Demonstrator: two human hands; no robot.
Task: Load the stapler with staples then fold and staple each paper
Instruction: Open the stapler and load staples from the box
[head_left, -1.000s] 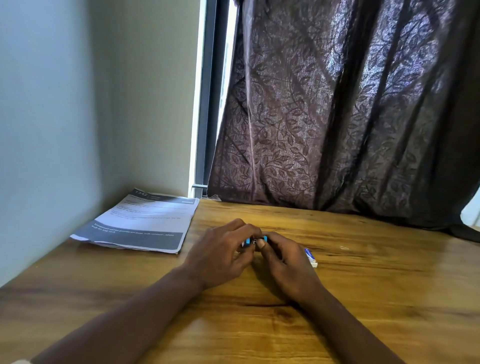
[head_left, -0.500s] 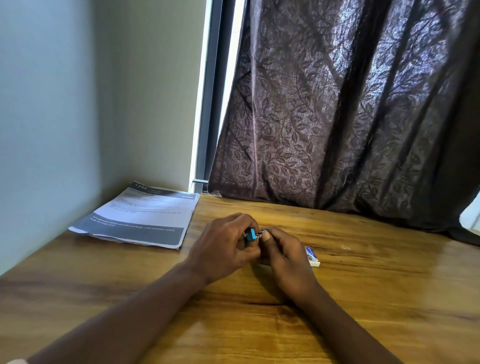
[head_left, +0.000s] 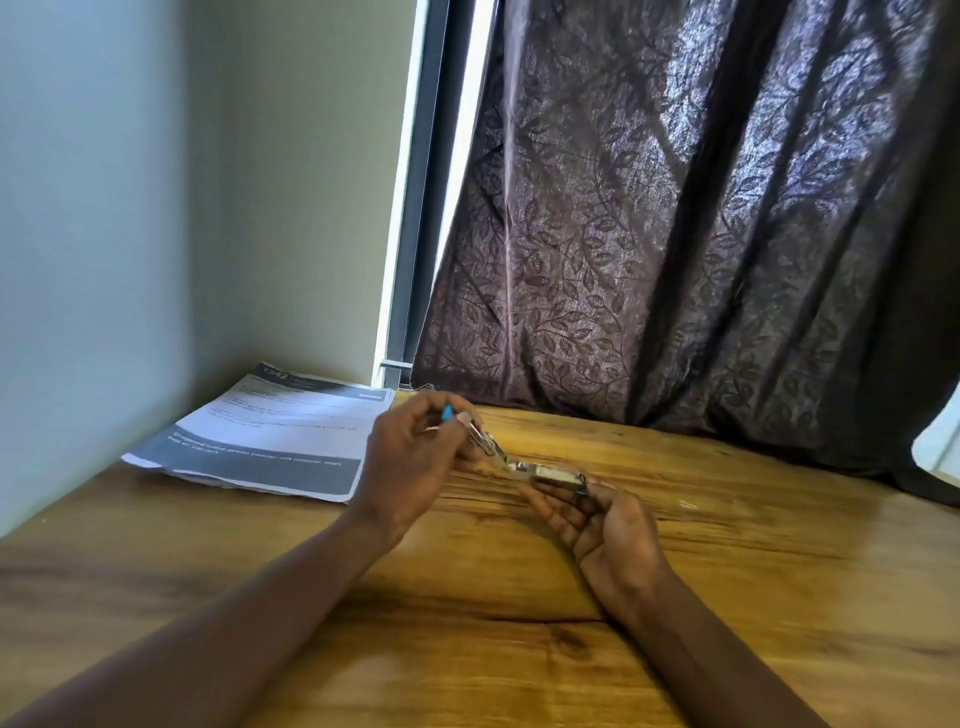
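The stapler (head_left: 493, 447) was swung open over the worktop (head_left: 753, 571): left hand (head_left: 410, 457) pinching its blue-tipped upper arm, right hand (head_left: 608, 525) gripping the magazine end. A slack pinch might have let the arm snap shut on fingertips before loading.

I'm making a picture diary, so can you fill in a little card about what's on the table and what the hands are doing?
Left hand: holds the blue-tipped end of the stapler
Right hand: holds its other end
Stapler: swung open, held between both hands
Papers: flat stack on the table by the wall
Curtain: dark, leaf pattern, behind
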